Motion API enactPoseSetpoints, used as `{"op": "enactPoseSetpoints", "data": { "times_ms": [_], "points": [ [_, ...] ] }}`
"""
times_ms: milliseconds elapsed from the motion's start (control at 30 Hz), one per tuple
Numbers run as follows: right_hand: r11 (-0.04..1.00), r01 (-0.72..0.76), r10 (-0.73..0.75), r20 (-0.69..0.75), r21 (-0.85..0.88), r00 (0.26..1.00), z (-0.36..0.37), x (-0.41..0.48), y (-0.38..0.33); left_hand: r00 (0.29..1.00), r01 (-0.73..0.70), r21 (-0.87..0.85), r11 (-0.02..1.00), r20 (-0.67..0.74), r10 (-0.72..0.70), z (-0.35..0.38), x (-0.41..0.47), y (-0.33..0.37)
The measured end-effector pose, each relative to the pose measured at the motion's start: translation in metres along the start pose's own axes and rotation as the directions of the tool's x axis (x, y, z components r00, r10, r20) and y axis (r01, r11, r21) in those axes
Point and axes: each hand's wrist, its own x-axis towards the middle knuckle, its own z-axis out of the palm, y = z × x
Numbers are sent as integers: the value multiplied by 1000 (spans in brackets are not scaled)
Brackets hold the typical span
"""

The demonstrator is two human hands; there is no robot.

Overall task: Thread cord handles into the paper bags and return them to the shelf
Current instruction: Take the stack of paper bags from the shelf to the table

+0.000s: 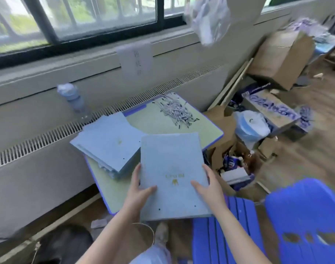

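I judge it early | left hand (142,187) and right hand (208,185) clasp flat pale-blue paper bag (172,159) by its sides over green-topped surface (153,122) near edge | holes unthreaded | white black-tipped cords (174,111) heaped beyond | shelving pending

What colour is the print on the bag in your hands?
Gold print on the pale blue paper bag; shows best in the head view.

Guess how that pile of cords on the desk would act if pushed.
Probably floppy and light: the cords lie in a loose tangle, strands bent every way. A push would likely spread them rather than shift them as one; strays near the desk edge might fall.
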Motion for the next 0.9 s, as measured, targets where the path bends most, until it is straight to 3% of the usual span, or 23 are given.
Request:
{"op": "enactPoseSetpoints", "data": {
  "times_ms": [333,600,767,900],
  "points": [
    [998,11,-13,40,56,999,36,130,-47,997,74,66,995,-22,-72,-27,127,42],
    [999,27,-23,79,-40,997,41,204,-66,996,93,83,992,4,-94,-40,181,53],
    [999,29,-22,248,-26,969,81,247,-86,965,149,24,988,-220,-141,-63,191,54],
    [998,41,-18,418,-45,908,137,266,-105,865,192,-11,981,-471,-174,-90,189,51]
  ]
}}
